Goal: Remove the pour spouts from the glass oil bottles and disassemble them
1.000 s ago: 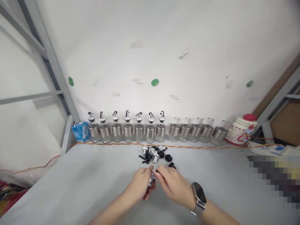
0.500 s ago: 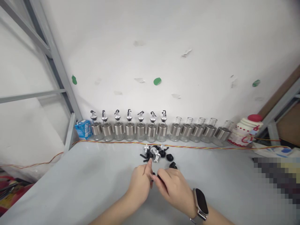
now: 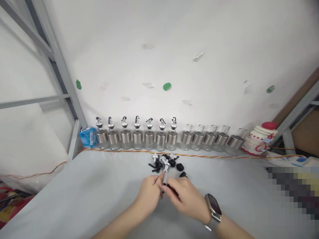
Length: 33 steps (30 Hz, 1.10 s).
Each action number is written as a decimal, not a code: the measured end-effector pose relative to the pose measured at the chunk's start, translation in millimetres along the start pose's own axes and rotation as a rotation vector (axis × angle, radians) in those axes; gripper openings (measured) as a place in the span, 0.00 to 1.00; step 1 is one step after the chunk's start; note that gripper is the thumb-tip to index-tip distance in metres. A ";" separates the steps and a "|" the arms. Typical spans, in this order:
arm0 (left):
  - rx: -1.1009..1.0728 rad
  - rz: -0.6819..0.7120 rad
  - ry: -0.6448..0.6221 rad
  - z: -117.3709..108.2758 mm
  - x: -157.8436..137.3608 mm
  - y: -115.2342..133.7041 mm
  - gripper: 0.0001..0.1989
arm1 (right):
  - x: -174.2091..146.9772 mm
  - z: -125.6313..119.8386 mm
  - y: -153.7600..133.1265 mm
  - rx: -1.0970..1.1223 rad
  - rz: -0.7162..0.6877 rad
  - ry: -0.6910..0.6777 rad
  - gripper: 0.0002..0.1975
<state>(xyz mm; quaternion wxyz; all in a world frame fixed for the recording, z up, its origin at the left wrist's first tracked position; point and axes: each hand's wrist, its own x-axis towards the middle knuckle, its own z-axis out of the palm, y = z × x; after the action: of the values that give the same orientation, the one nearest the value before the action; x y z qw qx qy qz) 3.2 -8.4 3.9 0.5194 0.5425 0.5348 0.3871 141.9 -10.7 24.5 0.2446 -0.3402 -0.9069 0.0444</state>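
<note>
My left hand (image 3: pixel 149 194) and my right hand (image 3: pixel 187 198) meet over the near middle of the table, both closed with fingertips together. Between them shows a small black part (image 3: pixel 164 184), mostly covered by the fingers, so its exact form is hidden. Just beyond lies a pile of pourer pieces: silver-and-white pourer spouts (image 3: pixel 166 164), black levers (image 3: pixel 155 170) and black ring-like stoppers (image 3: pixel 171 163). One black stopper (image 3: pixel 179 167) lies apart on the right, and another black piece (image 3: pixel 183 174) sits right by my right knuckles.
Along the wall stand several glass bottles with steel sleeves. Those on the left carry pourers (image 3: pixel 149 123); those on the right are open-necked bottles (image 3: pixel 198 136). A blue carton (image 3: pixel 88 137) and a snowman-like jar (image 3: pixel 259 139) flank the row. A twisted wire (image 3: pixel 139 151) crosses the table.
My left index finger has shifted slightly right, toward the pile. My right hand and wrist have turned a little, still against the left hand. The pile and bottles have stayed put.
</note>
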 end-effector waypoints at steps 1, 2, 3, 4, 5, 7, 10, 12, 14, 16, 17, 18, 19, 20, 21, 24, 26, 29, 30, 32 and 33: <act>0.006 0.030 0.002 0.4 -0.4 -0.2 0.25 | -0.4 -1.7 -0.4 0.036 -0.012 -0.023 0.10; -0.002 0.048 0.000 1.2 -0.6 -0.5 0.25 | -0.7 -3.2 -1.1 0.065 -0.022 -0.038 0.09; -0.036 0.044 -0.005 2.3 -0.5 -0.7 0.25 | -1.0 -4.4 -2.0 0.080 -0.031 -0.042 0.09; -0.091 0.018 -0.010 3.7 -0.1 -0.8 0.25 | -1.3 -5.2 -3.0 0.077 -0.038 -0.038 0.08; -0.149 -0.016 -0.018 5.3 0.5 -0.7 0.25 | -1.5 -5.6 -4.1 0.057 -0.043 -0.029 0.08; -0.251 -0.088 -0.013 7.9 1.9 0.1 0.25 | -1.6 -5.2 -6.3 -0.014 -0.053 -0.009 0.08; -0.305 -0.156 0.024 8.7 3.4 2.8 0.25 | -1.4 -2.3 -8.7 -0.111 -0.073 0.030 0.10; -0.298 -0.173 0.040 7.4 3.5 4.9 0.24 | -1.2 0.4 -9.9 -0.170 -0.086 0.068 0.12; -0.269 -0.167 0.043 5.9 3.2 6.5 0.24 | -1.0 2.6 -10.8 -0.230 -0.096 0.093 0.13; -0.235 -0.156 0.046 4.7 3.3 6.9 0.23 | -0.6 3.4 -11.4 -0.258 -0.101 0.089 0.14; -0.216 -0.147 0.044 4.1 3.9 6.5 0.23 | -0.2 3.1 -11.5 -0.251 -0.099 0.081 0.14; -0.192 -0.134 0.042 3.4 4.9 5.8 0.23 | 0.2 2.3 -11.4 -0.233 -0.092 0.072 0.15; -0.164 -0.119 0.040 2.4 6.1 4.9 0.22 | 0.8 1.1 -10.9 -0.210 -0.079 0.063 0.15; -0.132 -0.100 0.038 1.1 7.6 3.9 0.22 | 1.4 -0.4 -10.0 -0.187 -0.062 0.050 0.15; -0.100 -0.078 0.041 -0.6 8.9 3.1 0.22 | 2.0 -2.0 -8.6 -0.168 -0.045 0.036 0.15; 0.019 0.020 0.111 -7.2 9.3 2.9 0.22 | 3.2 -6.9 -2.7 -0.111 -0.021 -0.014 0.14; 0.179 0.143 0.208 -10.9 5.6 5.3 0.21 | 3.3 -9.6 0.6 -0.032 -0.016 -0.031 0.14; 0.408 0.302 0.311 -13.3 -1.9 9.5 0.21 | 3.0 -11.7 0.8 0.132 0.056 -0.023 0.14; 0.439 0.320 0.322 -13.4 -3.9 10.4 0.20 | 3.1 -11.7 -0.5 0.194 0.093 -0.024 0.15; 0.464 0.343 0.336 -13.0 -6.2 10.9 0.19 | 3.5 -10.4 -4.3 0.333 0.165 -0.053 0.15; 0.466 0.352 0.338 -12.7 -6.7 10.7 0.19 | 3.8 -9.1 -6.3 0.410 0.198 -0.078 0.16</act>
<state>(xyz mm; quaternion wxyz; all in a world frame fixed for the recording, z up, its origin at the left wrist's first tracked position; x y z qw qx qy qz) -8.2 -11.9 17.3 0.2106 0.6586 0.5857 0.4228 140.0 -13.9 35.6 0.2679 -0.3688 -0.8498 0.2647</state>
